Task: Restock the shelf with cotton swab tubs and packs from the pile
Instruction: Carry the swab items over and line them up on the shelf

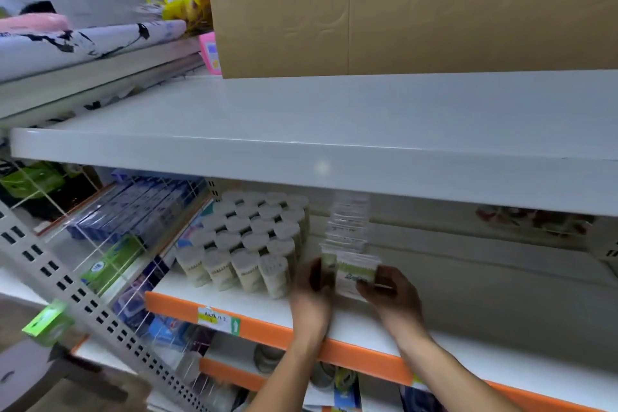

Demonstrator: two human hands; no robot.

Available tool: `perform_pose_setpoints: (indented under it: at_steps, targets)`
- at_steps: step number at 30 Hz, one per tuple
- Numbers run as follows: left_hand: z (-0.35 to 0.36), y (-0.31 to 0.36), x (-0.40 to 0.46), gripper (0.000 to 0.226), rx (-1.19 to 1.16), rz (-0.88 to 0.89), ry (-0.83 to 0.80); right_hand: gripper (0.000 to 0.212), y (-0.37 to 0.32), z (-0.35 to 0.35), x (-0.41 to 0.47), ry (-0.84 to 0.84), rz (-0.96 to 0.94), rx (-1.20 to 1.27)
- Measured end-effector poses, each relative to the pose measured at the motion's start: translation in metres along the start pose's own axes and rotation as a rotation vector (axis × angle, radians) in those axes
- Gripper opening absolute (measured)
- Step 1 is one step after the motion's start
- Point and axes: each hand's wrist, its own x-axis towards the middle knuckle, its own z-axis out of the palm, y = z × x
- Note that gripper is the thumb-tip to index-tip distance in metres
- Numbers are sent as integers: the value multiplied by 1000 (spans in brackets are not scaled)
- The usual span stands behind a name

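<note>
Cotton swab packs (356,273) stand between both hands on the orange-edged shelf (254,324). Left hand (312,288) and right hand (389,289) each grasp the front pack by one end, though blur obscures the fingers. Behind it, a row of packs (347,224) recedes. Left of the grip stand cotton swab tubs (247,241).

A shop: price-tagged orange-edged shelf (267,328), rows of stocked tubs (247,241).

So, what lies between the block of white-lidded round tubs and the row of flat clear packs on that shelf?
In the head view, only the left hand sits between the white-lidded round tubs and the flat clear packs; behind it is bare shelf.
</note>
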Motion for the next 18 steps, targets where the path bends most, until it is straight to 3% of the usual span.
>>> perform_pose_setpoints:
  at_steps: [5,10,18]
  targets:
    - [-5,2,-2,36,-8,70,-18,36,-1,14,-7,34,-44,-66]
    - [-8,4,-6,75,-82,70,-124,39,0,27,-10,70,-75,-134]
    - [-13,7,-6,72,-37,40,-154,33,4,34,-13,111,-105,-263]
